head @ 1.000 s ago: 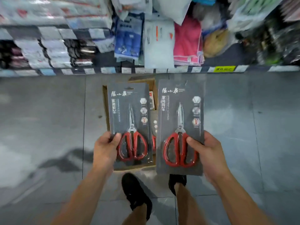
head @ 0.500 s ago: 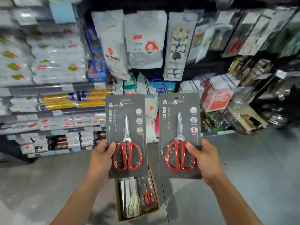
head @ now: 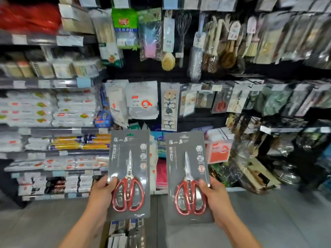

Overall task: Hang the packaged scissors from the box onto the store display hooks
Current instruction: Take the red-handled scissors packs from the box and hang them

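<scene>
gripping one scissors pack (head: 129,174) in the left hand (head: 102,194), another pack (head: 189,176) in the right hand (head: 215,197), cards upright, probably to find their hooks

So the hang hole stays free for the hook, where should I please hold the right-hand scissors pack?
Hold the scissors pack by its lower right edge, coming from the right, as the right hand does: the card is flat and upright, and that leaves its top free.
</scene>
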Demonstrator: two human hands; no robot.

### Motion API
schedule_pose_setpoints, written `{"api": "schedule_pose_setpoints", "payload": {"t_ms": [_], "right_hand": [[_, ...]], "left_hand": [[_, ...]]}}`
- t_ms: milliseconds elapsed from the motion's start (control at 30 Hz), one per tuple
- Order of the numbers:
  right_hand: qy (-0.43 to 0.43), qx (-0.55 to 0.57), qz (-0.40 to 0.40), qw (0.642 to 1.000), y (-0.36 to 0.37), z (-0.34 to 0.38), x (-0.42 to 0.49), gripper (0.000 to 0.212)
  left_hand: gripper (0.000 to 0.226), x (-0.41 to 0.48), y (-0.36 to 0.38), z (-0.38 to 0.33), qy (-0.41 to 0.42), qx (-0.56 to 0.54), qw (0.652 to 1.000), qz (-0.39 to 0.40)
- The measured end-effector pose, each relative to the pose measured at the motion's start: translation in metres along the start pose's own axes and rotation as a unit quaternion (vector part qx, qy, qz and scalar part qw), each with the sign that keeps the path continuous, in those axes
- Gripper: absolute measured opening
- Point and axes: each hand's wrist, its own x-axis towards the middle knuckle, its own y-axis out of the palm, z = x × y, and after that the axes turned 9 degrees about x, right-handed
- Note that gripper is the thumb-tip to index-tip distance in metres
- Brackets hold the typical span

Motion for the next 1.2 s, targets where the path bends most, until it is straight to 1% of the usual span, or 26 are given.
{"api": "schedule_pose_setpoints", "payload": {"t_ms": [100, 300, 500, 600, 667, 800, 933, 1033, 1133, 1200], "right_hand": [[-0.002, -0.014, 0.003, 1.000, -0.034, -0.002, -0.009, 0.015], [0.005, 0.016, -0.015, 1.000, -0.087, 0.009, -0.019, 0.017], [-0.003, 0.043, -0.031, 0.999, -0.131, 0.019, -0.011, 0.019], [0.003, 0.054, -0.045, 0.998, -0.150, 0.020, 0.005, 0.021], [0.010, 0.052, -0.059, 0.997, -0.162, 0.021, 0.021, 0.021], [0.009, 0.035, -0.077, 0.996, -0.182, 0.021, 0.064, 0.019], [0.020, 0.058, -0.079, 0.995, -0.191, 0.019, 0.114, 0.014], [0.028, 0.068, -0.075, 0.994, -0.196, 0.024, 0.153, 0.016], [0.027, 0.068, -0.065, 0.995, -0.205, 0.040, 0.194, 0.015], [0.030, 0.055, -0.079, 0.995, -0.214, 0.052, 0.226, 0.012]], "left_hand": [[0.013, -0.027, 0.025, 0.006, -0.009, -0.017, 1.000, 0.006], [0.012, -0.056, 0.070, 0.004, 0.026, -0.009, 1.000, 0.012], [0.013, -0.052, 0.117, -0.011, 0.073, 0.030, 0.996, 0.046], [0.016, -0.038, 0.145, -0.017, 0.080, 0.044, 0.993, 0.069], [0.017, -0.027, 0.167, -0.021, 0.083, 0.050, 0.992, 0.086], [0.009, -0.001, 0.211, -0.024, 0.086, 0.060, 0.989, 0.109], [0.014, 0.039, 0.257, -0.020, 0.070, 0.044, 0.991, 0.103], [0.015, 0.074, 0.289, -0.023, 0.041, 0.050, 0.993, 0.102], [0.014, 0.109, 0.316, -0.038, 0.021, 0.074, 0.991, 0.109], [0.011, 0.129, 0.336, -0.051, 0.018, 0.092, 0.990, 0.105]]}}
